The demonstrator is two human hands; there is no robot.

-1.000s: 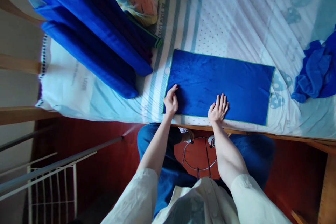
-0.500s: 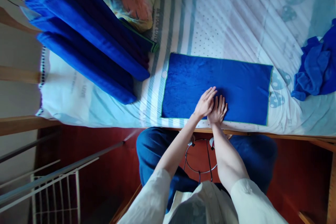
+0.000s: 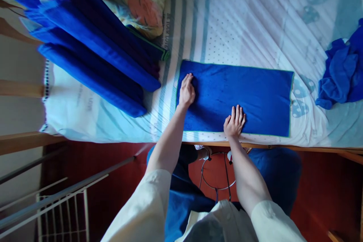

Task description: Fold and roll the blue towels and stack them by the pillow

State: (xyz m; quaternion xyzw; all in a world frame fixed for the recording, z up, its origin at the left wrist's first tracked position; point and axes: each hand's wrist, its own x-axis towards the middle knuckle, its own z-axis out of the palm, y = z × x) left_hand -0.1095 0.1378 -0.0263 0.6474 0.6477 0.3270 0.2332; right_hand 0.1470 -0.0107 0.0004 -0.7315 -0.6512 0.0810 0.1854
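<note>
A blue towel (image 3: 263, 98) with thin green edging lies spread out flat near the front edge of the bed. My left hand (image 3: 187, 90) rests on its left part, palm down, with the fingers stretched out and close together. On the towel's lower middle lies my right hand (image 3: 235, 121), flat with its fingers spread. Neither hand grips the cloth. Small wrinkles run across the towel between the two hands.
Several folded blue towels (image 3: 93, 72) lie at the left beside a patterned pillow (image 3: 141, 7). A crumpled blue cloth (image 3: 338, 72) is at the far right of the bed sheet (image 3: 241, 38). A white wire rack (image 3: 64, 211) stands lower left.
My left hand has slid leftward across the towel, away from my right hand, to its left side. My right hand stays in nearly the same place.
</note>
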